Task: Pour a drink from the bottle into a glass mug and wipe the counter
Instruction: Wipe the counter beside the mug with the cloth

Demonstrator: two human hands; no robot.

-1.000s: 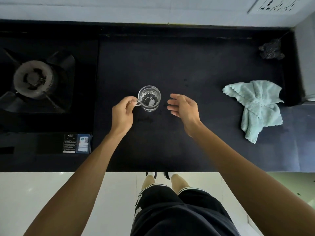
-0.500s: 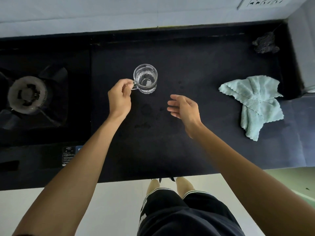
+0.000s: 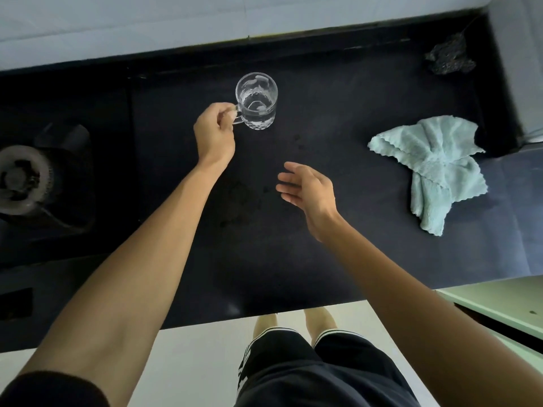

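A clear glass mug [image 3: 257, 101] with a little liquid in it stands upright near the back of the black counter [image 3: 323, 245]. My left hand [image 3: 216, 133] grips its handle from the left. My right hand [image 3: 308, 189] hovers with relaxed fingers over the counter's middle, holding nothing, well in front of the mug. Small wet spots [image 3: 244, 198] mark the counter between my hands. A light green cloth [image 3: 435, 168] lies crumpled to the right. No bottle is in view.
A gas burner [image 3: 23, 180] sits in the hob at the left. A dark scrubber-like lump [image 3: 449, 58] lies in the back right corner by a wall. The counter's front edge runs above my legs; a pale green cabinet [image 3: 499, 306] is at lower right.
My left hand has carried the mug by its handle away from me toward the back of the counter. My right hand stayed roughly in place, fingers relaxed. The view has tilted.
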